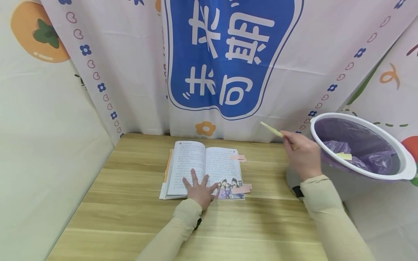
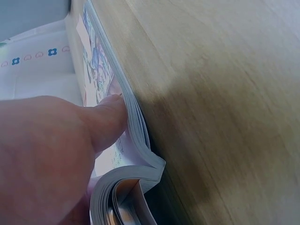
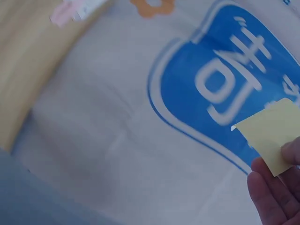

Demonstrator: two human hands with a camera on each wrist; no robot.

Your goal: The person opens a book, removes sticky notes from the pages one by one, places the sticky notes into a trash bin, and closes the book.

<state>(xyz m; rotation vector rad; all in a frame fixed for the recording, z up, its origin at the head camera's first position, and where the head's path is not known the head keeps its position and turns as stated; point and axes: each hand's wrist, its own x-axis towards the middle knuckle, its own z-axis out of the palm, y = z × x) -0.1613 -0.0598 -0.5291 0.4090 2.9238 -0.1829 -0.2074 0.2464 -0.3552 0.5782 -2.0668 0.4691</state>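
An open book [image 1: 189, 166] lies on the wooden table, with print on both pages and a coloured picture at the lower right. My left hand [image 1: 200, 194] rests spread across its lower middle; in the left wrist view the thumb [image 2: 110, 119] presses on the page near the book's bottom edge. Pink sticky notes [image 1: 241, 190] stick out from the right page's edge. Off to the right, my right hand [image 1: 302, 152] pinches a yellow sticky note [image 1: 271, 129] between thumb and fingers, raised beside the bin. The right wrist view shows this note [image 3: 267, 133] with one corner curled.
A bin with a white rim [image 1: 362, 117] and a purple liner stands at the table's right side. Inside it, a yellow paper piece [image 1: 344, 156] lies on the liner. A printed curtain [image 1: 140, 90] hangs behind the wooden table [image 1: 130, 217].
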